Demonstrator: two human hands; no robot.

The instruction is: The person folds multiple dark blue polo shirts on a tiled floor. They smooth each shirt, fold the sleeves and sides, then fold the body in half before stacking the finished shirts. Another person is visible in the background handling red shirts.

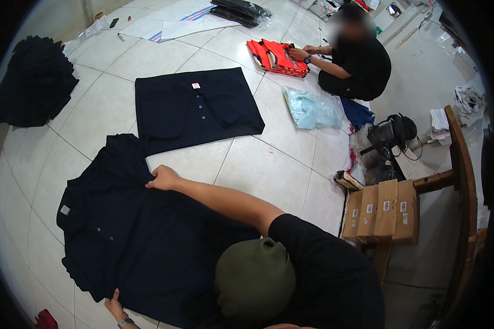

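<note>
A dark navy short-sleeved polo shirt [148, 236] lies spread on the tiled floor, its collar with a white label toward the left and two light buttons on its front. My right hand [162, 178] grips its far edge just below one sleeve. At the near edge by the other sleeve, my left hand [114, 306] pinches the cloth; a watch is on that wrist. An olive-green rounded cloth thing, like a cap [255, 279], hides part of the shirt's lower end. Beyond it lies a second navy shirt [173, 109], folded into a neat rectangle with a label and several buttons.
A dark heap of clothing [35, 82] sits at the far left. Another person [357, 60] crouches at the upper right, hands on an orange garment stack [280, 57]. Nearby are a light-blue plastic-wrapped pack [313, 107], a black bag [392, 131] and cardboard boxes [387, 208].
</note>
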